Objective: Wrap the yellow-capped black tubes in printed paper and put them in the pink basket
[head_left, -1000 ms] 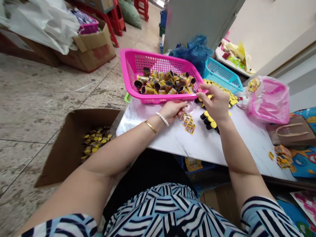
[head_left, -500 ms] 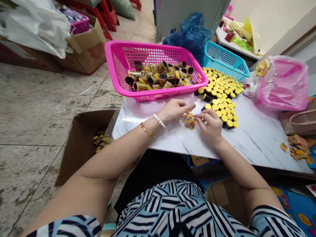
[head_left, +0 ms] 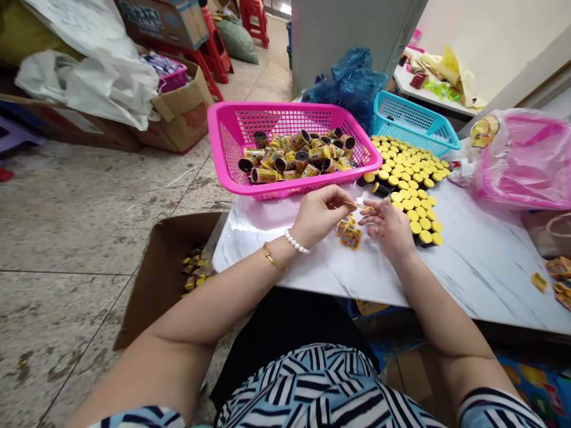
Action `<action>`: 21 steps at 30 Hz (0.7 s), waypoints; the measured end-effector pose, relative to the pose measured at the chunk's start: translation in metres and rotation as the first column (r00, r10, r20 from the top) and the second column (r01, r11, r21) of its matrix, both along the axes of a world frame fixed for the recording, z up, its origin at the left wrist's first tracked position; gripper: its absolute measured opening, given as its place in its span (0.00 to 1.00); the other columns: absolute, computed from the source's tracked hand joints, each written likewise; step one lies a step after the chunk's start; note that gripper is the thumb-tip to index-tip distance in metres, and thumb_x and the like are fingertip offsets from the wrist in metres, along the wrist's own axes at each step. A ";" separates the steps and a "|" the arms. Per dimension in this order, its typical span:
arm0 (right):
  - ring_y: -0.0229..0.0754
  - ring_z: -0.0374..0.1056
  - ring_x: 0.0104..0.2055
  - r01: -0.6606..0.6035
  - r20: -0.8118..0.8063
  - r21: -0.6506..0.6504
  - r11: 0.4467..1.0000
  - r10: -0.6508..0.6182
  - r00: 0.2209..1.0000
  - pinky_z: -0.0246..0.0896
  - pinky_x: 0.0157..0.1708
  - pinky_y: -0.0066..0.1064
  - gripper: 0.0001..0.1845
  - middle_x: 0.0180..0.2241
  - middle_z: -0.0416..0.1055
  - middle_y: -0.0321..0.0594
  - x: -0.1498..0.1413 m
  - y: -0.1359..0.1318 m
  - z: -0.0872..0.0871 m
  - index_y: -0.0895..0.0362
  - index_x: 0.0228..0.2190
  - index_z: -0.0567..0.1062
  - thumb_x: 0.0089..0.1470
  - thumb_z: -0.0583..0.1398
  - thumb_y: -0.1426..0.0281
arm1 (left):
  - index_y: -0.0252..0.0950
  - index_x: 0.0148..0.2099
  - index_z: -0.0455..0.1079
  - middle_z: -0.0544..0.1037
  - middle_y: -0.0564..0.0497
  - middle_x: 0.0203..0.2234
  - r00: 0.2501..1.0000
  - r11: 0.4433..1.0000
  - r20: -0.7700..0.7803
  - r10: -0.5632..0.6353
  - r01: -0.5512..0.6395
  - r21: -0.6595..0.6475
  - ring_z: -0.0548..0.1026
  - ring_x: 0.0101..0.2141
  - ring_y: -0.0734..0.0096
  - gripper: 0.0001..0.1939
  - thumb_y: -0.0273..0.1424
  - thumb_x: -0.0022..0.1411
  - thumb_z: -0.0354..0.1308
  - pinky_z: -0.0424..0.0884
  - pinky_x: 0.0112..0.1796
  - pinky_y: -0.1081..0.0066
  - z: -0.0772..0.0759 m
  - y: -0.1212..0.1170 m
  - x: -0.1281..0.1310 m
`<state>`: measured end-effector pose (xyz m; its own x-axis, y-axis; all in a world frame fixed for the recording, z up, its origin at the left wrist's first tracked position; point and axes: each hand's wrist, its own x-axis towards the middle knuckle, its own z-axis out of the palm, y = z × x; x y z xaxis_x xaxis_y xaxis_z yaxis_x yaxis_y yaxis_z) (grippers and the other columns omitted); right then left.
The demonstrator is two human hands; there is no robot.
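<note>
My left hand [head_left: 319, 215] pinches a thin, small yellow item [head_left: 353, 204] between thumb and fingers, above the marble-patterned table [head_left: 473, 267]. My right hand [head_left: 390, 229] sits just right of it, fingers spread, with its fingertips close to that item and nothing visible in them. Below both hands lie a few small yellow-orange packets [head_left: 350, 236]. To the right stand many black tubes with yellow lids [head_left: 413, 190], packed upright. A pink plastic basket [head_left: 294, 113] behind my hands holds a heap of black tubes with yellow labels [head_left: 297, 157].
On the floor at left, an open cardboard box [head_left: 151, 285] holds labelled tubes. A cyan basket [head_left: 414, 122], blue plastic bag [head_left: 352, 89] and pink-filled clear bag [head_left: 521, 160] sit beyond the table. Loose packets [head_left: 557, 276] lie at right.
My hands have drawn slightly apart; the right fingers no longer meet the left fingers above the packets. The view has shifted, moving the table and baskets lower in the picture.
</note>
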<state>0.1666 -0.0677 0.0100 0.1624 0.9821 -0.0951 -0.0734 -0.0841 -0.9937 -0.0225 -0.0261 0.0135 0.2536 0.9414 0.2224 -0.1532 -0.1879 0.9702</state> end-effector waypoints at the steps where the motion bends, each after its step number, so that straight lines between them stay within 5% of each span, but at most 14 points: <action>1: 0.39 0.74 0.28 -0.058 -0.061 -0.090 0.994 0.052 0.997 0.53 0.15 0.24 0.39 0.31 0.78 0.45 0.001 0.001 0.002 0.59 0.35 0.80 0.47 0.65 0.33 | 0.36 0.35 0.78 0.81 0.49 0.30 0.997 0.996 -0.052 0.050 -0.046 0.077 0.75 0.31 0.71 0.06 0.33 0.57 0.68 0.72 0.36 0.71 0.000 -0.003 0.000; 3: 0.38 0.70 0.23 -0.149 -0.163 -0.175 0.973 0.121 0.979 0.49 0.14 0.25 0.39 0.25 0.76 0.43 0.003 0.001 0.004 0.59 0.27 0.79 0.44 0.67 0.33 | 0.37 0.37 0.80 0.82 0.48 0.33 0.983 0.971 -0.150 0.110 -0.074 0.229 0.76 0.33 0.70 0.03 0.30 0.61 0.65 0.73 0.38 0.70 -0.001 -0.008 -0.001; 7: 0.30 0.59 0.19 -0.155 -0.182 -0.055 0.986 0.142 0.973 0.48 0.17 0.24 0.25 0.21 0.74 0.35 0.003 -0.001 0.003 0.57 0.24 0.79 0.39 0.79 0.51 | 0.37 0.41 0.81 0.84 0.47 0.38 0.979 0.945 -0.194 0.063 0.004 0.328 0.78 0.38 0.69 0.07 0.25 0.63 0.62 0.74 0.45 0.69 -0.001 -0.013 0.001; 10: 0.29 0.58 0.19 -0.042 -0.152 0.052 0.998 0.049 0.987 0.50 0.18 0.24 0.20 0.21 0.75 0.34 0.003 -0.002 -0.004 0.56 0.25 0.81 0.43 0.78 0.56 | 0.35 0.47 0.77 0.82 0.45 0.40 0.999 0.997 -0.053 -0.005 0.010 0.083 0.79 0.38 0.68 0.10 0.30 0.63 0.64 0.76 0.40 0.69 0.000 -0.011 0.003; 13: 0.30 0.61 0.20 0.060 -0.110 0.111 0.992 -0.048 0.993 0.54 0.20 0.25 0.18 0.22 0.76 0.34 0.003 -0.002 -0.012 0.56 0.26 0.81 0.47 0.76 0.55 | 0.33 0.44 0.75 0.80 0.47 0.35 0.987 0.965 0.068 -0.147 0.158 -0.211 0.78 0.31 0.70 0.18 0.43 0.63 0.67 0.74 0.30 0.71 0.002 -0.008 0.005; 16: 0.31 0.63 0.21 0.018 -0.081 0.103 0.995 -0.009 0.997 0.56 0.21 0.26 0.20 0.23 0.76 0.34 0.000 -0.003 -0.015 0.56 0.27 0.81 0.50 0.74 0.53 | 0.32 0.37 0.76 0.78 0.50 0.29 0.976 0.941 0.046 -0.213 0.218 -0.258 0.72 0.24 0.76 0.24 0.50 0.55 0.72 0.69 0.26 0.74 0.001 -0.005 0.004; 21: 0.34 0.70 0.28 -0.040 -0.245 0.025 0.999 0.045 0.968 0.59 0.22 0.25 0.23 0.31 0.77 0.35 -0.013 -0.005 -0.014 0.55 0.33 0.79 0.46 0.76 0.51 | 0.33 0.31 0.76 0.75 0.53 0.22 0.998 0.957 0.059 -0.038 0.053 -0.286 0.69 0.23 0.77 0.26 0.51 0.48 0.76 0.66 0.27 0.73 -0.007 0.001 0.004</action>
<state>0.1539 -0.0729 -0.0044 0.0942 0.9897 -0.1073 -0.3120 -0.0730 -0.9473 -0.0185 -0.0249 0.0065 0.2927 0.9553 -0.0410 -0.2074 0.1053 0.9726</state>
